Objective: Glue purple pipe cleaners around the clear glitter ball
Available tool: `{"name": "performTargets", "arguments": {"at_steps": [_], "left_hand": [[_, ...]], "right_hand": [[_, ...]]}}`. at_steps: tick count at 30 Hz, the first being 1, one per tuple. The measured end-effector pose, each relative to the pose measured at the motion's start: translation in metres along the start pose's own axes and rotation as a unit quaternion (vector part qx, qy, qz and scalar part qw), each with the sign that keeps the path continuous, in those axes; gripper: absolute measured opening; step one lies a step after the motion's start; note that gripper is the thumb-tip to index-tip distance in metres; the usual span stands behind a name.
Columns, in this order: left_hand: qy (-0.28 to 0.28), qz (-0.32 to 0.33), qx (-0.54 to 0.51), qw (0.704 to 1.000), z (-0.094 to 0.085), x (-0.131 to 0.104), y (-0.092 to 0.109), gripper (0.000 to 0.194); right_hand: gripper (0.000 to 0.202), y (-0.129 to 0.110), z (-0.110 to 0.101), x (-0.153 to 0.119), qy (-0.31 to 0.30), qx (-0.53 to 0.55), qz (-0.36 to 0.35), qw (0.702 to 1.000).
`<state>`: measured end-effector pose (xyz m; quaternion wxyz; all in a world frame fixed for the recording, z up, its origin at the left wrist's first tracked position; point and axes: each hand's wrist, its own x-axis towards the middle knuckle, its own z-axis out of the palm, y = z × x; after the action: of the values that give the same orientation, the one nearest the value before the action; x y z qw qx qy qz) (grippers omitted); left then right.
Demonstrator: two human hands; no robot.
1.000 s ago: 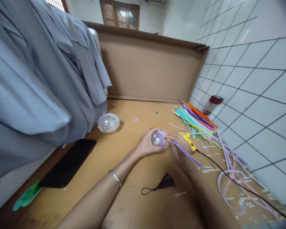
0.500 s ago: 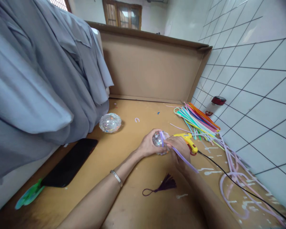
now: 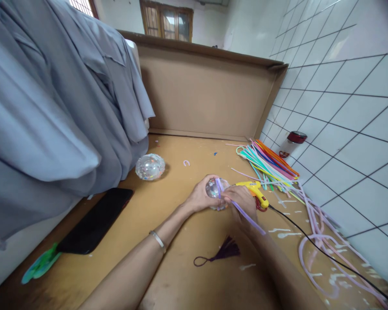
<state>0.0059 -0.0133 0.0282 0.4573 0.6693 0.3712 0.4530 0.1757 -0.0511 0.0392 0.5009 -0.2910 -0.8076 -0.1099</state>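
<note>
My left hand (image 3: 200, 195) grips clear ball (image 3: 212, 189); my right hand (image 3: 244, 202) pinches purple strip (image 3: 248, 217) against ball; I judge wrapping the step; next likely calls for even tension.

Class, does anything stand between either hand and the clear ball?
Nothing visible does. The left hand holds the clear ball; the right hand, close at its side, pinches a purple strip. The yellow glue gun lies beyond the right hand, not between.
</note>
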Motion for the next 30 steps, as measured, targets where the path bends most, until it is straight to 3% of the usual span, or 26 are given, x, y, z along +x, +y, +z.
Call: {"name": "performTargets", "arguments": {"at_steps": [5, 9, 25, 30], "left_hand": [[-0.008, -0.016, -0.023, 1.0, -0.002, 0.001, 0.001, 0.072], [-0.009, -0.024, -0.024, 0.999, -0.002, 0.001, 0.003, 0.071], [-0.028, -0.007, -0.026, 0.999, -0.006, 0.003, -0.003, 0.07], [-0.042, -0.015, -0.033, 0.998, -0.007, 0.004, -0.004, 0.074]], "right_hand": [[0.023, 0.002, 0.006, -0.008, -0.024, 0.048, 0.078, 0.995], [0.021, 0.004, 0.008, -0.011, -0.001, 0.074, 0.124, 0.99], [0.025, 0.003, -0.005, 0.001, -0.016, 0.121, 0.052, 0.991], [0.024, 0.001, -0.006, 0.002, -0.041, 0.1, 0.062, 0.992]]}}
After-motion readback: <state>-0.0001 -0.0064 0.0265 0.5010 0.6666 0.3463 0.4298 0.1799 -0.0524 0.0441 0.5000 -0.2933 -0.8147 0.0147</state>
